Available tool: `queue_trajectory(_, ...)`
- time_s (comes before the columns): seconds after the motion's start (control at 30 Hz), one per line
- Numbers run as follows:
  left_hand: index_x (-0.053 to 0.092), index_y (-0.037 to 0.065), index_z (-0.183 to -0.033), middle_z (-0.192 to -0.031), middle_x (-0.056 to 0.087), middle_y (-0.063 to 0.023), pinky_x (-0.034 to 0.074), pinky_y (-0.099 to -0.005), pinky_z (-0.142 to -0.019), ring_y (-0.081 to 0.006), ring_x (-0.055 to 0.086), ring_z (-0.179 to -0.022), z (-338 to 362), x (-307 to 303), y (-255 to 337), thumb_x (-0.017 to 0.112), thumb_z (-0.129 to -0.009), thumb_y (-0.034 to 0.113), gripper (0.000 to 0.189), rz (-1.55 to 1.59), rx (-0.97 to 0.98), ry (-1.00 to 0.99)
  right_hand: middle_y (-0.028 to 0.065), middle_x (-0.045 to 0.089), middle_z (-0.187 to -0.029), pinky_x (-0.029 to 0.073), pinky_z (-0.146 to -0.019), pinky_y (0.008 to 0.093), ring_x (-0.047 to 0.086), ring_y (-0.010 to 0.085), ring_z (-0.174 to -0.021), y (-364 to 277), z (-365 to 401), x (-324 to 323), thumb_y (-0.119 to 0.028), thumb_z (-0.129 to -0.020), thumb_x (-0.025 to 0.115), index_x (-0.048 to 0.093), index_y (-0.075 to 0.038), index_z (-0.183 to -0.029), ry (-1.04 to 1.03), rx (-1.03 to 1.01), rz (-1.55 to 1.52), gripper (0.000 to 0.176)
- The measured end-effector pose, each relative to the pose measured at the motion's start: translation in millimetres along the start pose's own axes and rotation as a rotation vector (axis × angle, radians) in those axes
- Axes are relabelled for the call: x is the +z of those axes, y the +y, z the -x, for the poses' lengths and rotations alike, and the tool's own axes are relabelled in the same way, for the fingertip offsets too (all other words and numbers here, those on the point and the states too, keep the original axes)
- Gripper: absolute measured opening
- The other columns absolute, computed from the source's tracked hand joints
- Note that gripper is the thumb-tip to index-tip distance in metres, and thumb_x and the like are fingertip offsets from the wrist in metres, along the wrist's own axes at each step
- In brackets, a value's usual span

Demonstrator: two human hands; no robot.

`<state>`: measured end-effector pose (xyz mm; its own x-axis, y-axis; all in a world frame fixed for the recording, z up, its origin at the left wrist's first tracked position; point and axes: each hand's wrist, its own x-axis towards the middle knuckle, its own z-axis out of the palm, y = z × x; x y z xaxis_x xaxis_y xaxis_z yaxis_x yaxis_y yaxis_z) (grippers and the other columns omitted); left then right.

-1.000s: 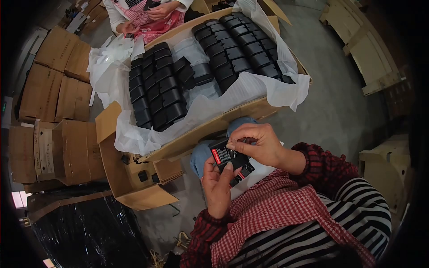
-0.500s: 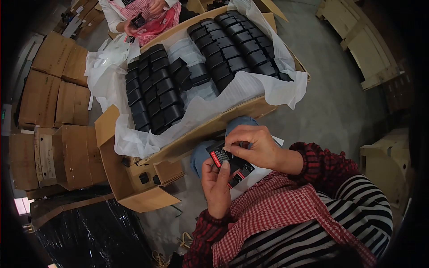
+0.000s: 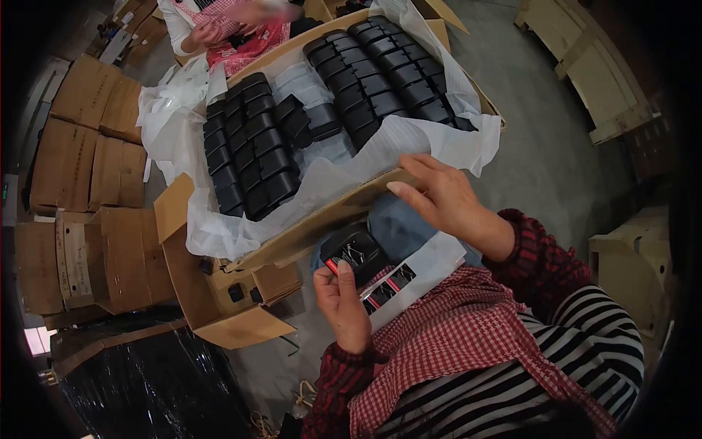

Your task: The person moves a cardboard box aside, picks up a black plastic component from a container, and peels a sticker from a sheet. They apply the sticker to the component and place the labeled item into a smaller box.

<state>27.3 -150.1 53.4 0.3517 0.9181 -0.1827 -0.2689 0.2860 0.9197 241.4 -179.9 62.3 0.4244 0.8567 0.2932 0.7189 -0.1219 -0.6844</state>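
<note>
My left hand (image 3: 342,304) grips a black plastic piece (image 3: 357,247) over my lap, thumb on top beside its red-and-black printed label. Up to the right, my right hand (image 3: 447,199) has its fingers apart and holds nothing; its fingertips overlap the near edge of the large carton (image 3: 322,214). Across my lap lies a white sheet (image 3: 431,262) with several black-and-red stickers on it, just right of the held piece. Rows of similar black plastic pieces (image 3: 256,143) fill the carton, lined with white foam wrap (image 3: 409,135).
A small open box (image 3: 245,325) with a few black items stands at the carton's left corner. Brown cartons (image 3: 69,157) are stacked at left, above a black-wrapped stack (image 3: 153,380). Another person's hand (image 3: 208,33) shows beyond the carton. Wooden crates (image 3: 592,80) stand at right.
My right hand has left the black piece, moving up and right, its fingers spreading. My left hand has shifted slightly left and down with the piece. The other person's hands have moved.
</note>
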Motion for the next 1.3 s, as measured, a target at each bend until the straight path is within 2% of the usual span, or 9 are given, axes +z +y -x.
queue_trajectory(0.03, 0.048, 0.002, -0.106, -0.1, 0.062, -0.0064, 0.046, -0.0239, -0.082, -0.0082, 0.057, -0.088, 0.1, -2.8, 0.9, 0.048, -0.1, 0.013, 0.013, 0.023, -0.011, -0.01, 0.0163, 0.061, -0.111, 0.052, -0.07, 0.0303, 0.067, 0.0244, -0.081, -8.4, -6.9, -14.3, -0.026, -0.089, 0.065, 0.055, 0.0, -0.119, -0.339, 0.159, -0.094, 0.04)
queue_trajectory(0.2, 0.051, 0.003, -0.109, -0.102, 0.061, -0.0056, 0.046, -0.0269, -0.087, -0.0114, 0.058, -0.094, 2.3, 5.9, -0.6, 0.05, -0.098, 0.011, 0.014, 0.074, -0.107, -0.03, 0.0176, 0.062, -0.109, 0.049, -0.086, 0.0344, 0.061, 0.0298, -0.106, -18.6, 21.3, 46.4, -0.027, -0.088, 0.067, 0.056, 0.0, -0.118, -0.325, -0.091, -0.479, 0.042)
queue_trajectory(0.4, 0.058, 0.003, -0.108, -0.098, 0.063, -0.0019, 0.046, -0.0245, -0.079, -0.0078, 0.057, -0.089, -2.0, -41.3, 16.8, 0.061, -0.091, 0.007, 0.018, -0.047, -0.155, 0.088, 0.0175, 0.065, -0.107, 0.051, -0.084, 0.0372, 0.063, 0.0352, -0.099, -41.7, -2.0, 69.7, -0.023, -0.09, 0.063, 0.061, 0.0, -0.114, -0.395, -0.346, -0.359, 0.033)
queue_trajectory(0.5, 0.058, 0.003, -0.108, -0.096, 0.064, -0.0038, 0.049, -0.0267, -0.076, -0.0113, 0.059, -0.088, -20.5, -108.8, 21.0, 0.059, -0.094, 0.014, 0.018, 0.002, 0.086, 0.332, 0.0147, 0.067, -0.099, 0.052, -0.081, 0.0352, 0.066, 0.0321, -0.091, -54.6, -79.9, 34.2, -0.009, -0.085, 0.064, 0.064, -0.002, -0.109, -0.285, -0.357, -0.589, 0.025)
queue_trajectory(0.73, 0.053, 0.0, -0.118, -0.114, 0.057, -0.009, 0.049, -0.0322, -0.085, -0.0186, 0.057, -0.1, -91.9, -296.2, 42.9, 0.054, -0.097, 0.025, 0.033, 0.139, 0.223, 0.682, 0.0148, 0.057, -0.113, 0.037, -0.103, 0.0459, 0.056, 0.0318, -0.11, 62.1, -206.1, 127.4, -0.013, -0.065, 0.075, 0.046, -0.005, -0.13, -0.255, -0.29, 0.434, 0.072)
queue_trajectory(0.93, 0.048, 0.0, -0.127, -0.132, 0.046, -0.0122, 0.041, -0.0351, -0.098, -0.0198, 0.044, -0.118, -90.7, -244.9, 41.4, 0.057, -0.095, 0.021, 0.039, -0.04, 0.075, 0.9, 0.0156, 0.053, -0.116, 0.032, -0.107, 0.0438, 0.053, 0.0317, -0.112, 70.1, -204.9, 137.0, -0.016, -0.063, 0.076, 0.039, -0.001, -0.135, -0.357, -0.389, 0.564, 0.083)
queue_trajectory(1.17, 0.042, 0.0, -0.133, -0.133, 0.049, -0.0143, 0.037, -0.0344, -0.105, -0.0233, 0.048, -0.124, -48.8, -71.0, 96.7, 0.061, -0.089, 0.007, 0.048, -0.353, 0.291, -0.003, 0.0172, 0.054, -0.112, 0.045, -0.091, 0.0408, 0.055, 0.0354, -0.105, -25.5, -167.9, 6.0, -0.019, -0.067, 0.076, 0.042, -0.002, -0.134, -0.398, -0.5, 0.116, 0.077)
queue_trajectory(1.23, 0.042, -0.002, -0.132, -0.127, 0.054, -0.0144, 0.042, -0.034, -0.1, -0.0228, 0.052, -0.119, -47.1, -25.4, 100.0, 0.066, -0.086, 0.008, 0.053, -0.556, 0.418, -0.174, 0.0195, 0.058, -0.106, 0.05, -0.073, 0.0404, 0.06, 0.0388, -0.089, -40.7, -142.5, -18.1, -0.028, -0.07, 0.076, 0.049, 0.001, -0.127, -0.48, -0.775, -0.114, 0.07)
queue_trajectory(1.3, 0.041, -0.003, -0.133, -0.121, 0.058, -0.0149, 0.049, -0.0333, -0.091, -0.022, 0.059, -0.107, -45.9, 0.3, 82.8, 0.071, -0.083, 0.01, 0.06, -0.557, 0.241, -0.431, 0.0197, 0.059, -0.104, 0.05, -0.074, 0.0402, 0.06, 0.0385, -0.09, -54.1, -110.5, -26.8, -0.03, -0.072, 0.075, 0.053, 0.002, -0.124, -0.621, -0.658, -0.265, 0.064)
